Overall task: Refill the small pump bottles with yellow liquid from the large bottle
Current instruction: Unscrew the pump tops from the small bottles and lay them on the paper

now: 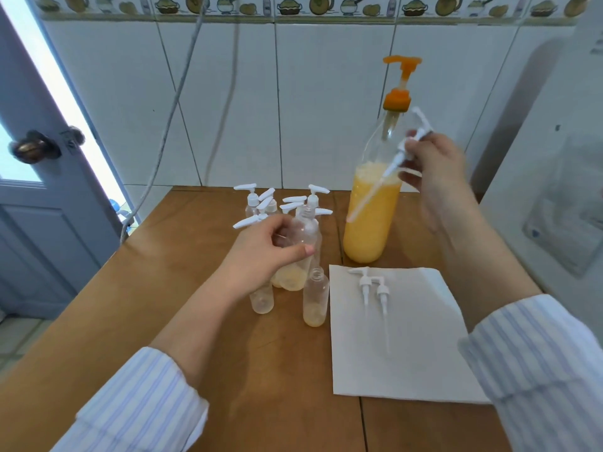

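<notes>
Small bottle half hidden behind left hand; contents unclear.

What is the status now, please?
Left hand grips open small bottle. Right hand holds removed pump. Large bottle untouched. Two pumps on paper.

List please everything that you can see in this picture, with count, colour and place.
large bottle: one, clear, part full of yellow liquid, orange pump, back of table.
capped small bottles: a cluster, white pumps, count unclear, behind left hand.
open small bottles: two standing, clear, yellowish residue, table middle.
held small bottle: one, clear, open.
loose pumps: two, white, on paper.
held pump: one, white, in the air.
paper sheet: one, white, right of table.
table: one, brown wood.
door: one, grey-blue, left.
left hand: grips held small bottle.
right hand: pinches held pump.
</notes>
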